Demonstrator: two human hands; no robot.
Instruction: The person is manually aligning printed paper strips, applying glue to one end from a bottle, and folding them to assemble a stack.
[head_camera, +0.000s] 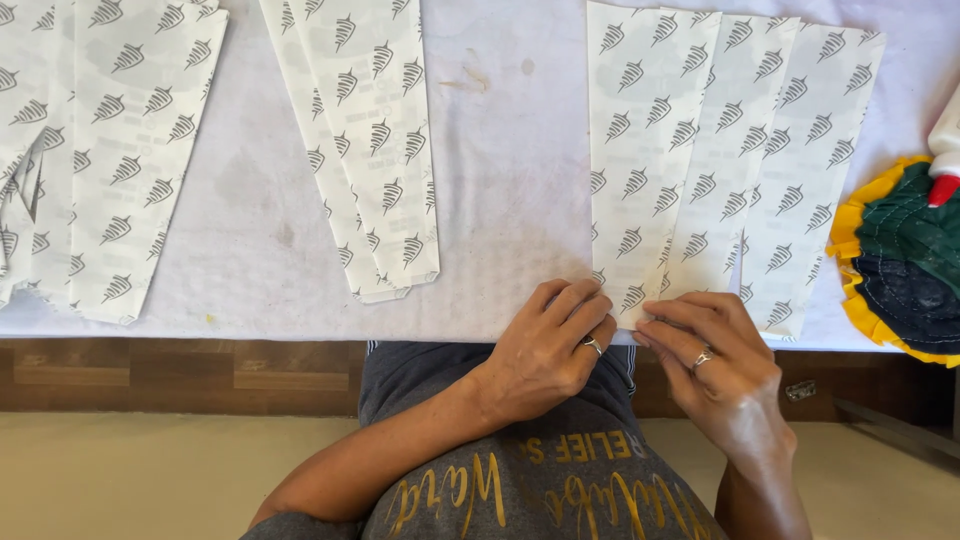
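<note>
The narrow lower end of a long tapered white paper strip printed with grey leaf marks (640, 150) is pinched at the near edge of the white cloth-covered table (500, 150) — the left hand (545, 350) and right hand (715, 355) are both closed on it, fingertips nearly touching. Two like strips are overlapped to its right — a yellow-edged green and dark blue stitched fabric round (905, 260) is seen beyond.

Both forearms reach forward, hands side by side, fingertips nearly meeting. The left hand (550, 345) curls knuckles-up; the right hand (712, 355) appears to pinch, fingers pointing leftward.
</note>
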